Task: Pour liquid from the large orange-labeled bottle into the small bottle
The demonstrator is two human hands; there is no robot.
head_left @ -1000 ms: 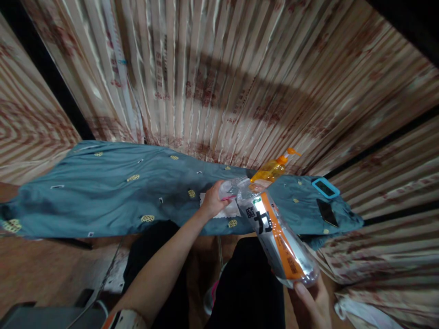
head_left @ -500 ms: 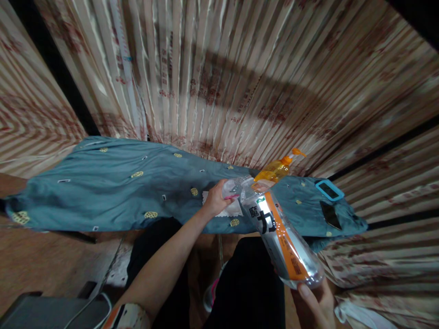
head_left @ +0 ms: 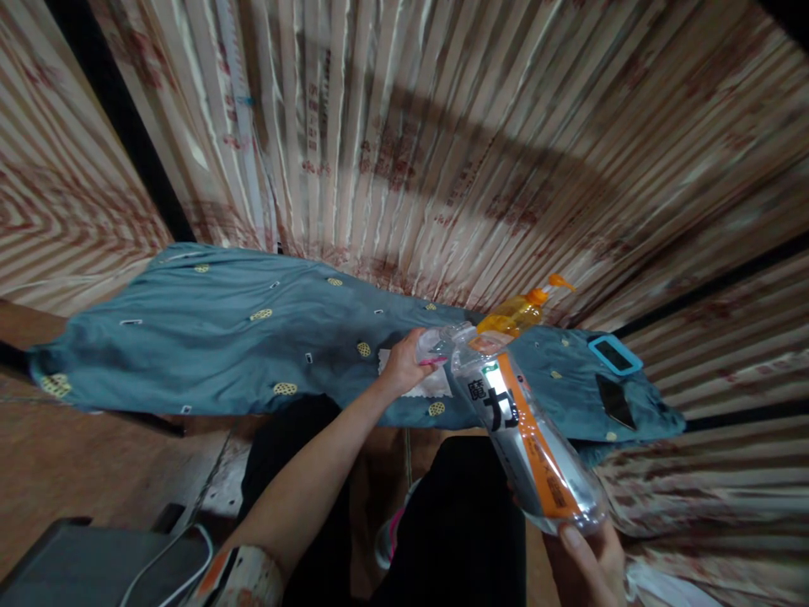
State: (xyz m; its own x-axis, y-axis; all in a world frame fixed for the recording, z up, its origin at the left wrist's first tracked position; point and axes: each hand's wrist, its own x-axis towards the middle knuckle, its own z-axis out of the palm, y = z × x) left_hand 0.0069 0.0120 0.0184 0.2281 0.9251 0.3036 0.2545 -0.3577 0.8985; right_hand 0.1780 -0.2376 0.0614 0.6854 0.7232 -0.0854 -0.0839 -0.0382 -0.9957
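My right hand point(head_left: 587, 556) grips the base end of a large clear plastic bottle point(head_left: 534, 447) with a silver and orange label. That bottle lies tilted, its neck pointing up and to the left. My left hand point(head_left: 401, 367) is closed around a small clear plastic container point(head_left: 436, 341), with a bit of pink showing by its fingers. The container meets the neck end of the large bottle; whether their openings touch I cannot tell. Under my left hand lies a white sheet with a wavy edge point(head_left: 422, 386). Just behind the large bottle is a pump bottle of amber liquid point(head_left: 511, 318) with an orange top.
A teal patterned cloth point(head_left: 221, 337) covers the long narrow table. At its right end lie a blue-framed device point(head_left: 614, 355) and a dark flat object point(head_left: 614, 401). Pleated curtains point(head_left: 404, 152) hang close behind. At lower left stands a grey surface point(head_left: 69, 565) with a white cable.
The whole view has shifted slightly to the right. Both hands keep their hold, and the two vessels stay in nearly the same position relative to each other.
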